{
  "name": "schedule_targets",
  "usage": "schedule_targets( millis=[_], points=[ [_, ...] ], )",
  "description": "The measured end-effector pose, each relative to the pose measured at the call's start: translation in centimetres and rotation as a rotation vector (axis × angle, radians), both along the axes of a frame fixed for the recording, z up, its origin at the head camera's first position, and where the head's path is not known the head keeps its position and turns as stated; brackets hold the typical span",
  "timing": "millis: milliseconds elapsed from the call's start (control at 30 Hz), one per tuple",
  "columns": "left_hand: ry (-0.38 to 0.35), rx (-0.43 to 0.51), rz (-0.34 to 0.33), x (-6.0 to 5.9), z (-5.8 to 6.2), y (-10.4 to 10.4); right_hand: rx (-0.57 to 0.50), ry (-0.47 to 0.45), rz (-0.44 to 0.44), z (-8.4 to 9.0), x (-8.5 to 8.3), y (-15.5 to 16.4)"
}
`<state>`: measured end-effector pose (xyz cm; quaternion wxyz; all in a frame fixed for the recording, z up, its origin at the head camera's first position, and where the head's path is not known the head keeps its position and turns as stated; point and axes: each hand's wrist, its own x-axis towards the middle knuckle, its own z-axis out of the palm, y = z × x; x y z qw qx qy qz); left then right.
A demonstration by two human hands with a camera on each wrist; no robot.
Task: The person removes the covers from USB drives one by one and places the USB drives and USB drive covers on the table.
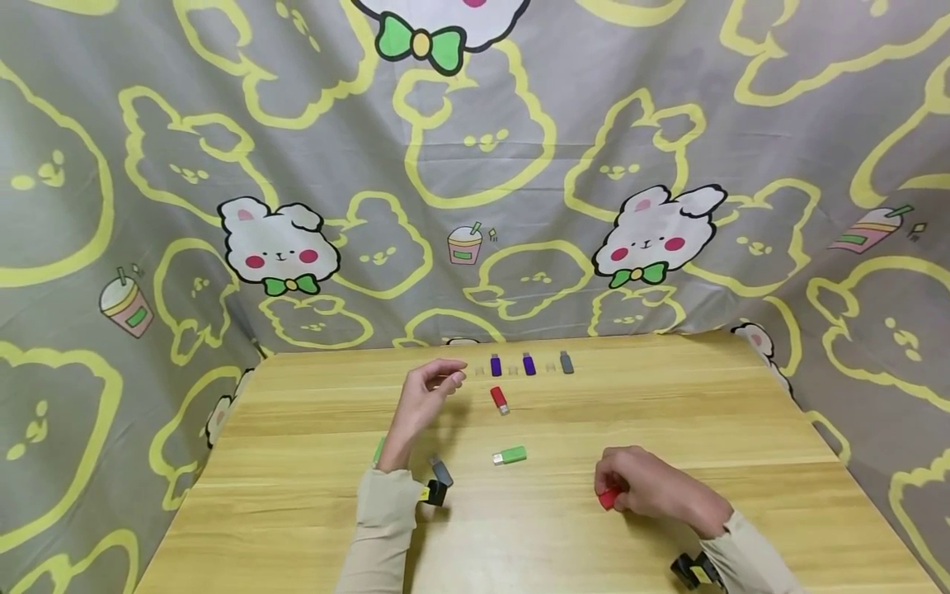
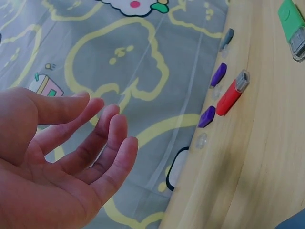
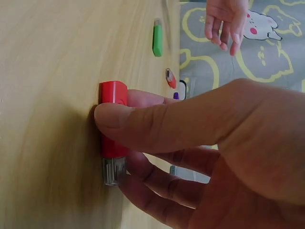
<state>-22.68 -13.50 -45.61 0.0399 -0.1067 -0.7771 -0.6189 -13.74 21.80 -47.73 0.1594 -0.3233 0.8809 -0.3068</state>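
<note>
My right hand pinches a red USB stick between thumb and fingers, low at the tabletop on the right. Its plug end with a clear cap points toward the near fingers in the right wrist view. My left hand hovers over the back left of the table with loosely bent fingers and an empty palm. Just right of its fingertips is a row of two purple USB sticks, a grey USB stick and small clear caps. Another red USB stick lies in front of this row.
A green USB stick lies mid-table between the hands. Beside the left wrist lies a second grey stick, and a green piece is partly hidden by that arm. A patterned curtain hangs behind the wooden table.
</note>
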Motion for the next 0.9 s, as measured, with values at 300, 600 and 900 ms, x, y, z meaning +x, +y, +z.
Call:
schedule_targets(
  millis=[300, 600, 900],
  points=[
    [-0.022, -0.006, -0.036, 1.4, 2.3, 0.2, -0.028, -0.051, -0.033, -0.2, 0.0, 0.0],
    [0.001, -0.022, -0.072, 1.9, 3.5, 0.7, -0.127, 0.09, -0.153, 1.1, -1.7, -0.9],
    [-0.023, -0.032, -0.086, 0.5, 0.3, 1.0, -0.286, 0.209, -0.275, 2.8, -4.5, -4.2]
  ],
)
